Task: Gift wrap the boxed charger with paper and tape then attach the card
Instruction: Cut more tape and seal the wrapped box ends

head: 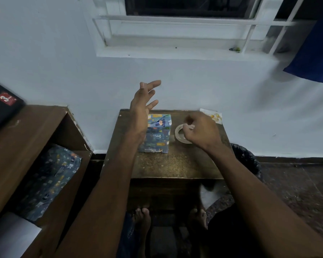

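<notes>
Pinching the tape roll (183,134) with the right hand (203,133) to peel a strip, left hand (141,107) hovers spread, empty, over the wrapped box (158,135) to steady it

The worktop (177,164) was dark wood, worn and speckled, with a dull sheen. The wrapped box (158,135) wore printed paper, faintly glossy. The tape roll (181,134) looked like clear shiny plastic. The shelf (35,123) was brown wood, chipped pale along its edge
</notes>
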`<state>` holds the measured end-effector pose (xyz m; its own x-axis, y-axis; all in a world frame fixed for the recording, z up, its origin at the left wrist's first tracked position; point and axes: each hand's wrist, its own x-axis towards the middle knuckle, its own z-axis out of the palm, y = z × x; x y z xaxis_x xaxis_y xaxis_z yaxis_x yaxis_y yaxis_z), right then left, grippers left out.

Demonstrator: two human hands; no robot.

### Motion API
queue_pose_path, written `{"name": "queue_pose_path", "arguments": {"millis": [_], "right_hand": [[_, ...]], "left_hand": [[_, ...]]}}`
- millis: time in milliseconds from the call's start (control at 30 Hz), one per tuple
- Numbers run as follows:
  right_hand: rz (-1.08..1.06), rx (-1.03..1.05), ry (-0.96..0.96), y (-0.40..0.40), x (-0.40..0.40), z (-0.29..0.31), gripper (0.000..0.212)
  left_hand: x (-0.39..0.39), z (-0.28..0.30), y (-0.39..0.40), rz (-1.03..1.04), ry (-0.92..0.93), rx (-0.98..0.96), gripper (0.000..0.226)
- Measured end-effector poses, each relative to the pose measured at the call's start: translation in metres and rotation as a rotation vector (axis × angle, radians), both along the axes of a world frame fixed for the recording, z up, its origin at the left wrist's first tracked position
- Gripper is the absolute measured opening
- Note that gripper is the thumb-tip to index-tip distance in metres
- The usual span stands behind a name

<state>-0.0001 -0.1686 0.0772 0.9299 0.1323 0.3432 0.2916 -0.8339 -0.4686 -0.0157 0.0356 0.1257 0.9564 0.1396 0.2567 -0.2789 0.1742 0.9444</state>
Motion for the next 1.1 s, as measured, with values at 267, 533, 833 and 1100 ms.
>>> {"name": "queue_pose_path", "arguments": {"millis": [267,533,833,1100], "right_hand": [[0.448,0.163,-0.212,0.055,-0.021,0.01,0.052],[0.385,0.378,-0.166,0.058,-0.009,-0.001,0.043],[0.392,0.438,-0.105,0.056,-0.007,0.002,0.042],[0.382,0.421,-0.069,0.056,-0.006,0.003,0.043]], "left_hand": [[-0.007,0.002,0.004,-0.052,-0.017,-0.164,0.057],[-0.026,0.01,0.025,0.114,-0.046,-0.014,0.06],[-0.028,-0.008,0.038,0.153,0.172,0.168,0.067],[-0.033,-0.008,0.032,0.163,0.205,0.252,0.065]]}}
